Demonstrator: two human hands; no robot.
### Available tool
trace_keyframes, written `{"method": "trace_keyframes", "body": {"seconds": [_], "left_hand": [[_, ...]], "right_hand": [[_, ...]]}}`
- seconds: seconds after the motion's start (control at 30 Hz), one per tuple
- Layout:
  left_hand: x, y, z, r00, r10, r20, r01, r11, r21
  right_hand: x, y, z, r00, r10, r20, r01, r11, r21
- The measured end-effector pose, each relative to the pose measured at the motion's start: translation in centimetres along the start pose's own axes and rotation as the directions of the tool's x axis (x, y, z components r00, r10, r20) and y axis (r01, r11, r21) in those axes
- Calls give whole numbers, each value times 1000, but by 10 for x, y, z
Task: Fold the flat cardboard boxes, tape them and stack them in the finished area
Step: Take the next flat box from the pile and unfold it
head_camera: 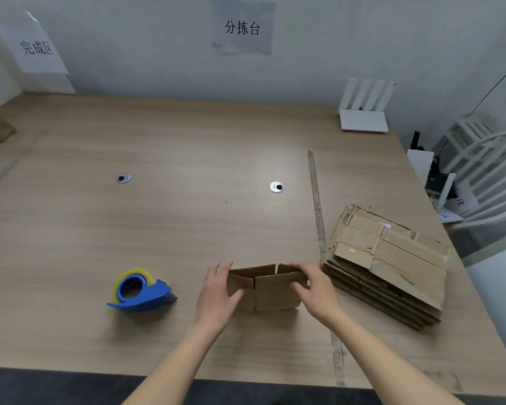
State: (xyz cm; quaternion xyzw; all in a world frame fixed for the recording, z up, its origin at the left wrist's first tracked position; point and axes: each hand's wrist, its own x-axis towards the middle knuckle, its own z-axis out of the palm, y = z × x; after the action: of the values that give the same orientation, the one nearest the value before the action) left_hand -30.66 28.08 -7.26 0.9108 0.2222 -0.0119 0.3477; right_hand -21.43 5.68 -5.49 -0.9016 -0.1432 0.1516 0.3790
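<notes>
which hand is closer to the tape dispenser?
Left. The left hand grips the box's left end, just right of the tape dispenser. The right hand grips the box's far end, beyond it.

wooden table [187, 229], tape dispenser [142, 290], flat cardboard stack [389, 267]

Wide wooden table [187, 147], pale wall [143, 54] with two paper signs [243, 27], white slatted chair [488, 171] at right

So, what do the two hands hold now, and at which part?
Both hold one small cardboard box standing on the table. The left hand grips its left end flap, the right hand its right end.
</notes>
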Motion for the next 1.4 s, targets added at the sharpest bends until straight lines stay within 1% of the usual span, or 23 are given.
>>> {"method": "trace_keyframes", "body": {"seconds": [0.07, 0.2, 0.33, 0.4, 0.5, 0.6, 0.7, 0.73, 0.8, 0.87, 0.93, 1.03, 1.1, 1.17, 1.2, 1.27, 1.4], "left_hand": [[-6, 0, 1, 1000, -26, 10, 26, 997, -76], [-13, 5, 7, 1000, 7, 24, -1, 970, -244], [-15, -3, 6, 999, 40, 2, -37, 944, -328], [-15, -8, 0, 997, 71, -17, -73, 943, -326], [-17, -13, -10, 989, 146, 6, -139, 951, -276], [-20, -19, -15, 972, 227, 64, -207, 952, -225], [-24, -33, -16, 972, 202, 121, -169, 956, -238], [-26, -38, -17, 970, 199, 137, -162, 957, -242], [-31, -44, -20, 962, 213, 168, -172, 957, -233], [-35, -47, -22, 961, 217, 174, -176, 959, -223], [-37, -50, -24, 968, 204, 146, -165, 955, -246], [-43, -50, -28, 983, 163, 80, -131, 941, -311], [-48, -49, -28, 995, 93, 20, -79, 925, -371], [-50, -49, -29, 1000, 6, 10, -1, 907, -421], [-51, -50, -28, 1000, -12, 16, 18, 898, -440], [-53, -54, -26, 1000, 6, 15, 1, 904, -427], [-55, -60, -21, 997, 64, 49, -46, 952, -303]], "right_hand": [[-4, -2, 7, 1000, 27, 6, -28, 999, 18], [-13, -9, 20, 998, 67, 14, -68, 993, 97], [-21, -10, 23, 1000, 20, -9, -19, 989, 145], [-25, -10, 21, 1000, -4, -20, 7, 988, 152], [-30, -14, 23, 1000, -20, -11, 21, 984, 175], [-35, -20, 31, 998, -16, 64, 4, 983, 182], [-39, -27, 39, 994, -11, 113, -9, 984, 179], [-40, -30, 41, 995, 3, 97, -22, 982, 186], [-39, -38, 46, 999, 40, 19, -42, 985, 169], [-37, -46, 52, 998, 51, -45, -47, 995, 88], [-34, -52, 56, 997, 37, -62, -35, 999, 22], [-32, -57, 56, 1000, 14, -23, -15, 999, -32], [-31, -59, 52, 999, 0, 33, 2, 998, -58], [-32, -60, 50, 995, -10, 101, 19, 996, -84], [-32, -60, 50, 991, -10, 131, 23, 995, -97], [-32, -59, 49, 985, -2, 174, 22, 993, -113], [-30, -63, 53, 968, 14, 250, 15, 994, -112]]}}
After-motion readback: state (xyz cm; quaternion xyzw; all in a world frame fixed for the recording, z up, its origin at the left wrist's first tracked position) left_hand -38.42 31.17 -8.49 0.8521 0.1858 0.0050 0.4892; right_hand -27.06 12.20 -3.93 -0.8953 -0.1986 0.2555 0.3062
